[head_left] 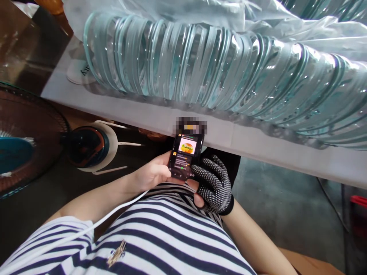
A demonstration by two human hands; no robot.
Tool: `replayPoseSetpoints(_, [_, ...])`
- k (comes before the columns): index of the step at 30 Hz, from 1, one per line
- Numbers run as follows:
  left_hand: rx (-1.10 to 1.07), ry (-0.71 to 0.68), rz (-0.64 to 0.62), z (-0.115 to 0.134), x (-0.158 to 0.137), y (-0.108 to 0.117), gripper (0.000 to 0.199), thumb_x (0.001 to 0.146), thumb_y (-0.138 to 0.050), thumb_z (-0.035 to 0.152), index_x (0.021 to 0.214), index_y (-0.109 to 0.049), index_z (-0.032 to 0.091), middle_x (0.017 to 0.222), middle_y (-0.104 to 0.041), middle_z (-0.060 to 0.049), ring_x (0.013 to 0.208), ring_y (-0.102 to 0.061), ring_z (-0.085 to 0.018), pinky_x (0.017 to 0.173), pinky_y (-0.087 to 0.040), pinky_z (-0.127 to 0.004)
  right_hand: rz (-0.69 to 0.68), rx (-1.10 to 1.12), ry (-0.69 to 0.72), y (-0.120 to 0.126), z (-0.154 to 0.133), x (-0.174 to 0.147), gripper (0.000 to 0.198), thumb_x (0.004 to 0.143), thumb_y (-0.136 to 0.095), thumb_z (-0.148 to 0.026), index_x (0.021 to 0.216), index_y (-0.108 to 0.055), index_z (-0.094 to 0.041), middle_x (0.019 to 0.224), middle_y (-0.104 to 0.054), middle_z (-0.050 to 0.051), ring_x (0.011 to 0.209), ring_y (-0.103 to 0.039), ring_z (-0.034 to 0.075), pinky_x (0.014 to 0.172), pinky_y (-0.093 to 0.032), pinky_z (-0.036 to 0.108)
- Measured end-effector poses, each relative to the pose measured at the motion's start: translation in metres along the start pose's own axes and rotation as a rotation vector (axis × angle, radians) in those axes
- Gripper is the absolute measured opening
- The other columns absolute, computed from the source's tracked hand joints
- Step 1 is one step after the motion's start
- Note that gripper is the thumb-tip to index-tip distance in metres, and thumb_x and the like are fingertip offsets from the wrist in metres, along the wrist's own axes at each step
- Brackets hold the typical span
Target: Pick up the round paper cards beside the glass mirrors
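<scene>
- White counter is running slantwise across the view, its near edge facing the person.
- Grey floor is showing below; fan is standing at far left.
- Clear round glass pieces are standing on edge in a long, tight row on the counter.
- Clear plastic film is lying behind them, covering more glass at upper right.
- Red container is sitting at the right edge; contents not readable.
- Phone is resting in the bare left grip, closed around it, near the counter edge, screen showing a burger picture.
- Gloved right grip is curling loosely beside the phone's lower corner; can't tell if touching.
- White cable is trailing along the left forearm.
</scene>
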State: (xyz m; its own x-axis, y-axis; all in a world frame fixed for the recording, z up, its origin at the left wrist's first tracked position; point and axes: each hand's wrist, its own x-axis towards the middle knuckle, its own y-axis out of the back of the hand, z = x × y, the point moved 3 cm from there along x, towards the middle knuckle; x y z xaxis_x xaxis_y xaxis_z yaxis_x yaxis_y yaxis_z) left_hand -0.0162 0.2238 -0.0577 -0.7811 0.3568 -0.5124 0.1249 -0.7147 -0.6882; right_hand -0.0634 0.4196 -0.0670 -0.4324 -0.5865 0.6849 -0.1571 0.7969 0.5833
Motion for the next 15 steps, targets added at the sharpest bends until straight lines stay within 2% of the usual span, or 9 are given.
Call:
replayPoseSetpoints(7, [-0.008,-0.002,0.015,-0.0005,-0.0031,-0.0005,0.064,0.071,-0.058,0.007,0.134,-0.060,0.021,0.126,-0.071,-0.012,0.113,-0.070,-0.030,0.095,-0.057,-0.045,-0.038,-0.015,-0.016,-0.0019,-0.0015,-0.0034,0.024,0.096,-0.057,-0.035,0.111,-0.074,-0.026,0.126,-0.071,0.006,0.134,-0.052,0.030,0.116,-0.042,0.060])
replayPoseSetpoints(11, [-0.011,-0.009,0.007,-0.0019,-0.0026,0.0023,0.064,0.072,-0.056,0.005,0.134,-0.060,0.021,0.128,-0.071,-0.011,0.114,-0.070,-0.029,0.095,-0.058,-0.042,-0.034,-0.023,-0.012,-0.0017,-0.0017,-0.0016,0.026,0.098,-0.054,-0.036,0.111,-0.074,-0.028,0.126,-0.071,0.005,0.134,-0.053,0.029,0.117,-0.042,0.060])
replayPoseSetpoints(15, [-0.033,-0.019,-0.022,-0.0024,-0.0019,0.0029,0.067,0.072,-0.056,0.004,0.137,-0.059,0.022,0.129,-0.070,-0.010,0.116,-0.069,-0.030,0.095,-0.058,-0.042,-0.039,-0.019,-0.010,-0.0024,-0.0010,-0.0001,0.032,0.102,-0.046,-0.038,0.112,-0.073,-0.024,0.122,-0.071,0.007,0.134,-0.053,0.029,0.117,-0.042,0.058])
